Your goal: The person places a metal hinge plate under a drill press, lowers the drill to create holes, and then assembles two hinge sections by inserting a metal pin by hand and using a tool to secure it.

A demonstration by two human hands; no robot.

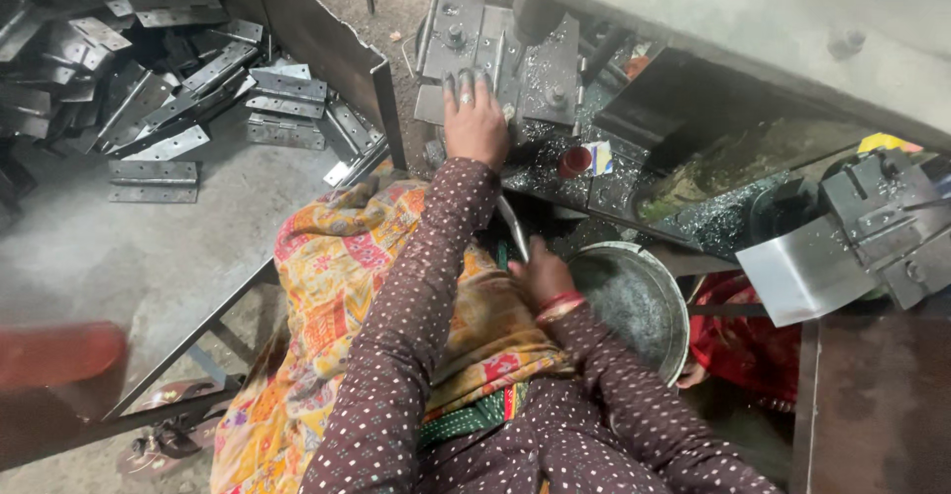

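The flat steel plate (466, 58) sits on the bed of the drill press fixture (535, 68), just under the dark spindle (535, 13), and my left hand (475, 122) lies on its near edge with the fingers pressed together and flat, bearing down on it rather than pinching it. I judge the plate stiff and fairly heavy for its size, cold hard metal with sharp cut edges and probably a slick, oily face, so I would take it by the long edges or hold it down with a flat palm, well apart from the spindle. Bright metal swarf (555, 162) is scattered over the bed around it, which could cut or make the piece slide. My right hand (540, 271) is lower, beside the rim of a round metal basin (644, 306), with the fingers curled loosely inward; I cannot tell whether they grip anything. A small red cap (575, 161) stands on the bed near the left wrist. To the left, behind a steel partition (327, 43), a heap of similar hinge-like plates (188, 88) lies on the floor. At the right a second block-shaped fixture (882, 221) with a bent sheet (802, 276) juts in, and the patterned cloth (337, 296) over my lap crowds the space between bench and body
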